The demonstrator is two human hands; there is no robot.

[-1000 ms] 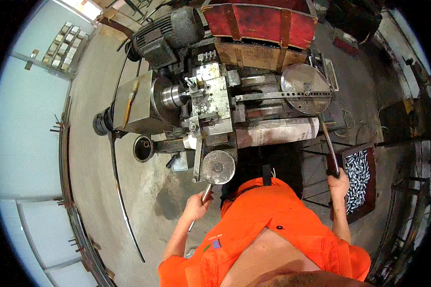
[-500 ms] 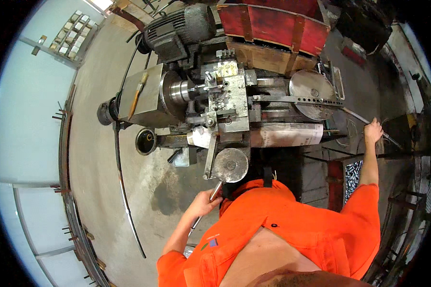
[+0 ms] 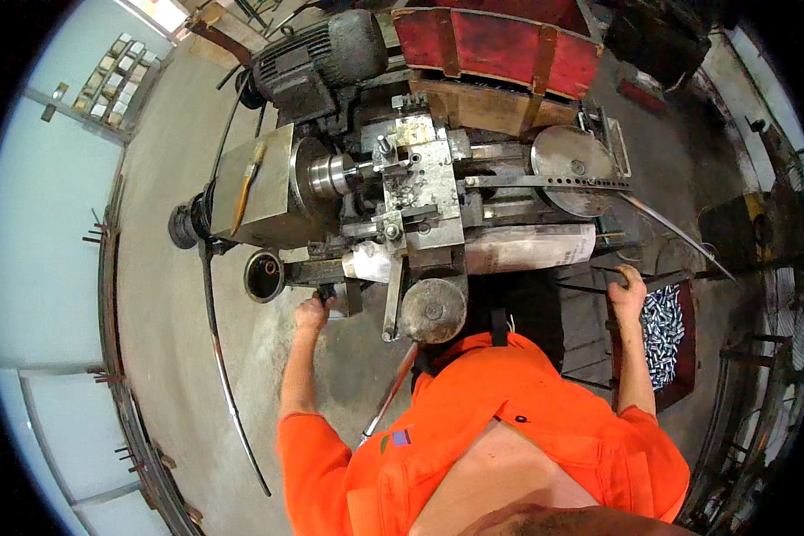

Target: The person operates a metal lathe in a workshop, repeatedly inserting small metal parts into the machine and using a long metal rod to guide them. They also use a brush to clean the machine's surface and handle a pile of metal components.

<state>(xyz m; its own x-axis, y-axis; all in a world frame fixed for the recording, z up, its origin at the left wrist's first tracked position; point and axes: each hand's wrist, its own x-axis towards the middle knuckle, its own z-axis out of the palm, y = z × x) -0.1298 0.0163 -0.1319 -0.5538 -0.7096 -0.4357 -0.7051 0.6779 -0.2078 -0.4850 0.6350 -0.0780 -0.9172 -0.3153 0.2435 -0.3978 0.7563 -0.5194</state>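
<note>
My left hand (image 3: 312, 314) is closed around a short black handle (image 3: 327, 292) that sticks out at a small grey box (image 3: 348, 299) under the front of the lathe. My right hand (image 3: 630, 291) hangs beside a red bin (image 3: 685, 357) of small shiny metal pieces (image 3: 659, 335). Its fingers are curled, and what they hold, if anything, I cannot make out. The lathe's chuck (image 3: 330, 173) and tool post (image 3: 387, 161) lie ahead. A long steel lever (image 3: 674, 234) at the right disc and another lever (image 3: 389, 393) near my waist are both untouched.
A wooden-handled brush (image 3: 248, 190) lies on the headstock (image 3: 263, 179). Beside the left hand is a round dark cup (image 3: 264, 275). A red crate (image 3: 496, 40) and a motor (image 3: 322, 58) stand behind the lathe. A long rod (image 3: 221, 375) slants down over the floor at left.
My left hand has let go of the lever by my waist and moved forward-left to the black handle. My right hand has left the long lever and come inward, near the bin.
</note>
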